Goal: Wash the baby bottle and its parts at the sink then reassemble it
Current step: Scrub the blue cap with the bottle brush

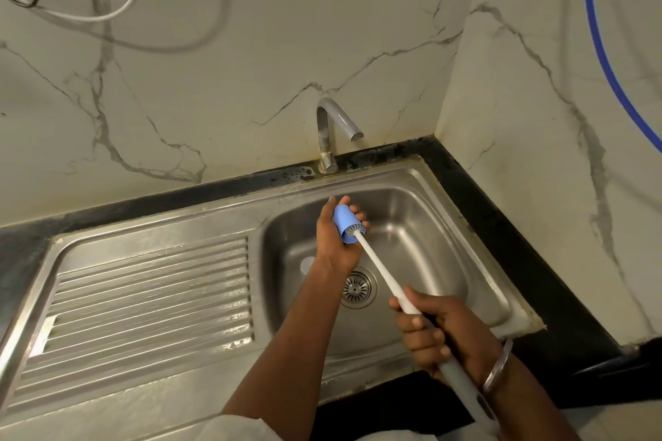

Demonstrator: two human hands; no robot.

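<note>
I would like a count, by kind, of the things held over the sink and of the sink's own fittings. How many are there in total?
Blue cap, in the left hand: 1
Bottle brush, in the right hand: 1
Tap: 1
Drain strainer: 1
Total: 4

1. The blue cap (342, 222) was tilted above the sink basin (430, 225), open end facing lower right.
2. The white bottle brush (376, 270) had its bristle head at the cap's opening, with the handle slanting down-right.
</note>
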